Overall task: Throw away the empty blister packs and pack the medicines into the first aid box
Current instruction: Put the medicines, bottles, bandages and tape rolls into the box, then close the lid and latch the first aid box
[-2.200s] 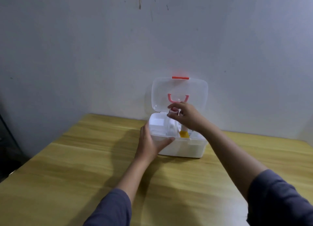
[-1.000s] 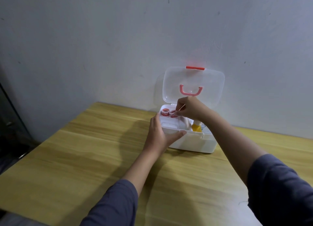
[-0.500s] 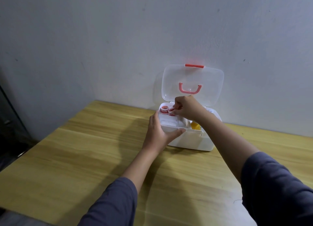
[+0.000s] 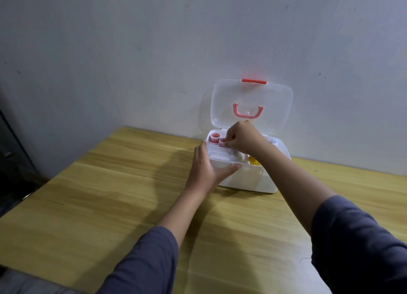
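My left hand [image 4: 203,169] has its grip clamped on the first aid box [image 4: 248,179], at its 9 o'clock corner. Right hand [image 4: 241,137] grip pinches a small red-banded roll [image 4: 222,142] inside.

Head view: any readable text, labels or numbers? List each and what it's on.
None can be read.
Two red-and-white rolls in the box's back left compartment: printed marks, too blurred to read.
White item at the box's back right: dark specks, too small to read.
Lid, pink handle, latch: no text visible.
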A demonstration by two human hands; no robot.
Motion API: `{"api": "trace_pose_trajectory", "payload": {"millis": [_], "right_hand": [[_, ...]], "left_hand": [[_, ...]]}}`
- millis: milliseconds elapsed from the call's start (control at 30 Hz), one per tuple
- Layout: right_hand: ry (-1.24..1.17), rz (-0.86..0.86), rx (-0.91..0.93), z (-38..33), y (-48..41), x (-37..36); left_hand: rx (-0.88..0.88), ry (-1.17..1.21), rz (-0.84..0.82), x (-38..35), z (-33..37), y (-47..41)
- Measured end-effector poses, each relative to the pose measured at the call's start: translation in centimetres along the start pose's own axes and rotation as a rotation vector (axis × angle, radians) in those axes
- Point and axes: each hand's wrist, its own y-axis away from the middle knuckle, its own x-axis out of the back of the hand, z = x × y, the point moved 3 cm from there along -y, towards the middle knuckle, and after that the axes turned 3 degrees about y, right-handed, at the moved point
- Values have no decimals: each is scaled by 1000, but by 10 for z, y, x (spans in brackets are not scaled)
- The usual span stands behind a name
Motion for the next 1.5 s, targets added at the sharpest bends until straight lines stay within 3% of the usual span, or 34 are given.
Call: {"api": "trace_pose_trajectory", "payload": {"millis": [267,467,567,700,900,1267,1500], "right_hand": [[-17,-49,-15,0,2,9],[-419,610,-201,43,4,77],[-465,761,-318,69,-2,98],[-602,765,-455,82,-13,98],[-701,761,-488,86,-15,92],[-825,768,-180,76,76,72],[-746,716,-123,75,132,20]], "left_hand": [[3,4,-18,1,0,0],[-17,43,-12,1,-3,-1],[-28,47,-22,1,-6,0],[-29,40,-16,1,-7,0],[-29,43,-21,0,-9,-1],[-12,100,19,-2,-12,-3],[-1,189,57,-3,-15,-5]]}}
